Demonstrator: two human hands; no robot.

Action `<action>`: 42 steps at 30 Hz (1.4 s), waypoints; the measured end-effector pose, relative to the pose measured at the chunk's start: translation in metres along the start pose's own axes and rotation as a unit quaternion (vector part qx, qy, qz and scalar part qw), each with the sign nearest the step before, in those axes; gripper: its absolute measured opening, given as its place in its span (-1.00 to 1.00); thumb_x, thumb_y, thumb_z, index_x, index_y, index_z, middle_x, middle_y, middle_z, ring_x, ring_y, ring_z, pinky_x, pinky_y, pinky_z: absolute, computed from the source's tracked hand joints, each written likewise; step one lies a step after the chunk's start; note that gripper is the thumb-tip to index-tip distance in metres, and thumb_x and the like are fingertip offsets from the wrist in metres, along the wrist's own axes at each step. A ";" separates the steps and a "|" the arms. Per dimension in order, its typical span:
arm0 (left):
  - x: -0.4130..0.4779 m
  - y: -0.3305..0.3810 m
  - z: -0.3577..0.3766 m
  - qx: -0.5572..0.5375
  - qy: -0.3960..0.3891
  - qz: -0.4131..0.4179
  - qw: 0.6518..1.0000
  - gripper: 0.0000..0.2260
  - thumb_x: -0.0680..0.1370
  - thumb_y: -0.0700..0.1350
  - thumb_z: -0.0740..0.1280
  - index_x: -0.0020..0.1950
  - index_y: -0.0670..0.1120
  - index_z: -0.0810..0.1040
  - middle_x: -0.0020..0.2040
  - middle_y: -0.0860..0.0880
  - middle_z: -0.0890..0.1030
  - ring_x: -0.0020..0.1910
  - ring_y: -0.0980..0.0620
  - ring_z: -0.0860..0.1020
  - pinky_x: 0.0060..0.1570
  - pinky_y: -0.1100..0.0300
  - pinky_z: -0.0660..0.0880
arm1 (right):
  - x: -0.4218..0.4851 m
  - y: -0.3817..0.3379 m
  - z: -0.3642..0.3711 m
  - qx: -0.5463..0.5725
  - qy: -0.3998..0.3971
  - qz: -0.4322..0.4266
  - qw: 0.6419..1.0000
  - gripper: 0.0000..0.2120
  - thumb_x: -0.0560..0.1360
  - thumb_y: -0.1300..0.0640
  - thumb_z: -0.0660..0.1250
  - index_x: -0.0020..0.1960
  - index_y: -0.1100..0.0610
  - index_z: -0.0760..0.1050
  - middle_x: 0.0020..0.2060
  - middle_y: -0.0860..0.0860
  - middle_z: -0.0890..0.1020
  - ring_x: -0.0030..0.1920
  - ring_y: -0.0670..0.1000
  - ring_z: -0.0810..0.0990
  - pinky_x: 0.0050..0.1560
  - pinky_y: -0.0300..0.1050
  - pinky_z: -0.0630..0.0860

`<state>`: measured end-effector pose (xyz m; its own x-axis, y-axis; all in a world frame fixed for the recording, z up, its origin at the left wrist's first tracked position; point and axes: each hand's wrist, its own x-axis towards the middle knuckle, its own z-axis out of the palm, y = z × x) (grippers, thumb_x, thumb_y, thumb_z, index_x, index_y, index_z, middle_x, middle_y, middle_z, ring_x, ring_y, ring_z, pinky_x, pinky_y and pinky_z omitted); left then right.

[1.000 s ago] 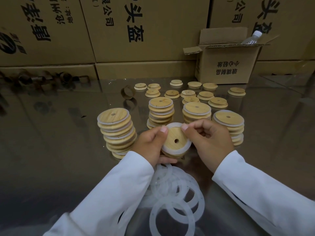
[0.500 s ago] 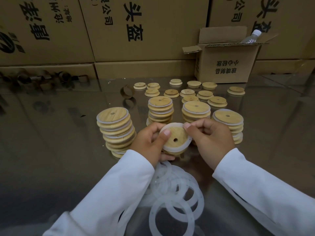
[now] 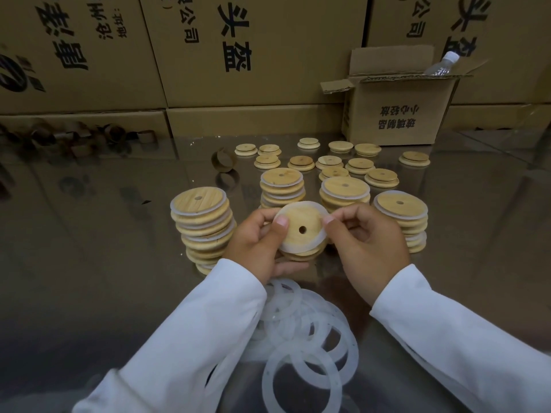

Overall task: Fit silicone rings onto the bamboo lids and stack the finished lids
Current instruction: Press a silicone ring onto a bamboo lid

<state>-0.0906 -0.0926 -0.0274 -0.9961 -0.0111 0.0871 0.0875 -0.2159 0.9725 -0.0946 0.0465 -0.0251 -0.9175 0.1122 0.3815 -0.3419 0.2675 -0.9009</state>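
I hold a round bamboo lid (image 3: 299,222) with a centre hole above the table, tilted toward me. A white silicone ring (image 3: 316,242) wraps its rim. My left hand (image 3: 256,245) grips the lid's left edge, thumb on top. My right hand (image 3: 368,239) pinches the ring at the lid's right edge. Behind the hands stand several stacks of ringed lids, the tallest stack (image 3: 202,225) at left, another stack (image 3: 401,219) at right. Loose white rings (image 3: 307,347) lie in a pile near me between my sleeves.
Single bare lids (image 3: 359,165) lie scattered farther back on the glossy table (image 3: 89,248). An open small carton (image 3: 396,114) holding a plastic bottle (image 3: 441,65) stands at back right. Large cardboard boxes (image 3: 238,55) wall off the far edge. A brown tape core (image 3: 223,159) sits mid-table.
The lid has risen slightly and tilted more toward me. My left thumb slid along the left rim while my right fingers keep pressing the ring at the right edge.
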 end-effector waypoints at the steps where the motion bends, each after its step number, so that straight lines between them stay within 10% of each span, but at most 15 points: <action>1: 0.000 0.000 0.000 0.000 -0.006 -0.004 1.000 -0.90 0.56 -0.18 0.21 -0.02 -0.06 0.50 -0.17 -0.03 0.64 -0.13 -0.04 0.63 -0.34 0.11 0.61 | 0.001 0.001 -0.001 0.000 0.005 0.005 1.000 -0.86 0.45 0.15 0.35 -0.25 -0.03 0.50 -0.29 -0.05 0.60 -0.19 -0.04 0.58 -0.17 -0.25 0.51; 12: 0.002 -0.004 -0.002 0.088 0.005 0.013 0.996 -0.88 0.53 -0.18 0.27 -0.14 -0.06 0.59 -0.23 -0.11 0.65 -0.11 -0.18 0.61 -0.05 -0.11 0.57 | 0.001 0.001 -0.002 -0.050 -0.047 -0.029 0.997 -0.91 0.44 0.12 0.35 -0.23 0.01 0.52 -0.26 -0.07 0.60 -0.19 -0.11 0.56 -0.14 -0.30 0.49; 42: 0.000 -0.004 0.004 0.091 0.074 0.052 0.992 -0.90 0.53 -0.15 0.28 -0.14 0.01 0.56 -0.23 0.01 0.66 -0.10 -0.10 0.62 -0.05 -0.09 0.58 | -0.003 0.005 0.001 -0.037 -0.037 -0.039 0.998 -0.86 0.44 0.10 0.37 -0.17 -0.11 0.44 -0.24 -0.18 0.59 -0.19 -0.24 0.57 -0.20 -0.36 0.51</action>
<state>-0.0912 -0.0875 -0.0307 -0.9706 -0.1704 0.1702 0.1771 -0.0260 0.9838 -0.0940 0.0466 -0.0308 -0.9018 0.0172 0.4318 -0.4003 0.3431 -0.8498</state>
